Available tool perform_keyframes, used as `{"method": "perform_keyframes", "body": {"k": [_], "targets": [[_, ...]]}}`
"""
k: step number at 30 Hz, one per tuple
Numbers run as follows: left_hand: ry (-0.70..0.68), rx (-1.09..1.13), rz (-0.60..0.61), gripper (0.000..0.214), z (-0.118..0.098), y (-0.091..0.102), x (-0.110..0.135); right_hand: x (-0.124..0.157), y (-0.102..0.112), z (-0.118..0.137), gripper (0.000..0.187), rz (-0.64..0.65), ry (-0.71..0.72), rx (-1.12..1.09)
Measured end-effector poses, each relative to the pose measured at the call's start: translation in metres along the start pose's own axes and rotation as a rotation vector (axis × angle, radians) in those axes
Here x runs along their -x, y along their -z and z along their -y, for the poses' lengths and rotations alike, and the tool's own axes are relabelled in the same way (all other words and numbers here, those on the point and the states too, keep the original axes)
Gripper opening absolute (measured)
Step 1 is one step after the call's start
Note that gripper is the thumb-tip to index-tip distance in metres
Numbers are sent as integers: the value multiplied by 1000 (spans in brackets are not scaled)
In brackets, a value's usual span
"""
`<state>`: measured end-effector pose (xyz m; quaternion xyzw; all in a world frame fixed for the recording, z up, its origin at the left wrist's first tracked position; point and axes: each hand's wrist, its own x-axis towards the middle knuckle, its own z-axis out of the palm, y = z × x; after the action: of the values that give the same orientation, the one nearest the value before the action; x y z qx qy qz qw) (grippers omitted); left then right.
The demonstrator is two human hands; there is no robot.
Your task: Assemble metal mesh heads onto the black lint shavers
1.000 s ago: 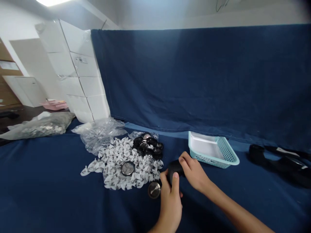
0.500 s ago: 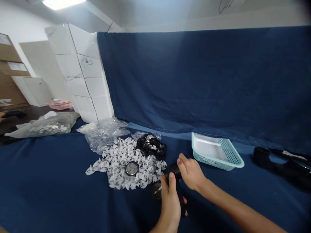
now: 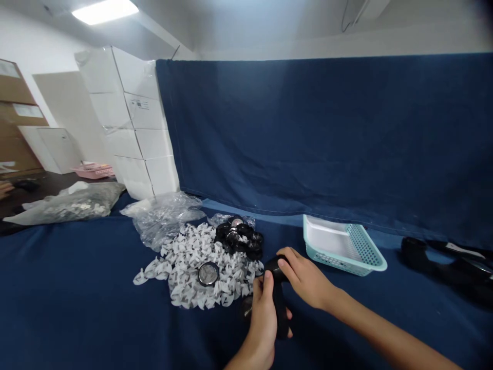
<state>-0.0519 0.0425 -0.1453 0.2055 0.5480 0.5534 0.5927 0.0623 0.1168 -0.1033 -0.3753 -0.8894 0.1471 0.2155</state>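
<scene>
My left hand (image 3: 264,316) is wrapped round the handle of a black hair dryer (image 3: 281,303), its thumb up along the side. The fingers of my right hand (image 3: 304,272) are closed over the dryer's head. What lies beneath those fingers is hidden. Just left of the dryer, a dark round cover (image 3: 247,308) lies partly behind my left hand. A round mesh cover with a dark rim (image 3: 208,274) rests on a heap of small white plastic pieces (image 3: 192,288). Behind that heap is a pile of black round parts (image 3: 246,241).
A mint basket (image 3: 342,263) stands behind my right hand. Black dryer-like items (image 3: 442,262) lie far right. Clear plastic bags (image 3: 162,216), a bag of parts (image 3: 77,205) and stacked white boxes (image 3: 142,139) are at left. Another person's hand (image 3: 4,189) shows at the far left edge.
Both hands and the dryer have shifted slightly left in view. My right fingers have flattened more over the dryer's head. The camera has tilted up a little.
</scene>
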Motion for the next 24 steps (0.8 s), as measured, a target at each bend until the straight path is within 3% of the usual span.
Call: {"method": "perform_keyframes", "body": {"k": [5, 9, 14, 19, 22, 24], "targets": [[49, 139, 56, 63, -7, 7, 0, 1, 4, 2, 33, 22, 60, -58], [106, 156, 105, 70, -11, 12, -1, -1, 18, 2, 37, 124, 143, -186], [41, 101, 91, 67, -14, 13, -2, -6, 26, 0, 46, 59, 0, -271], [2, 69, 89, 64, -17, 12, 0, -9, 32, 1, 32, 97, 0, -266], [18, 83, 97, 63, -16, 13, 0, -9, 35, 0, 58, 157, 53, -356], [5, 79, 105, 62, -15, 13, 0, -9, 33, -2, 68, 129, -6, -363]]}}
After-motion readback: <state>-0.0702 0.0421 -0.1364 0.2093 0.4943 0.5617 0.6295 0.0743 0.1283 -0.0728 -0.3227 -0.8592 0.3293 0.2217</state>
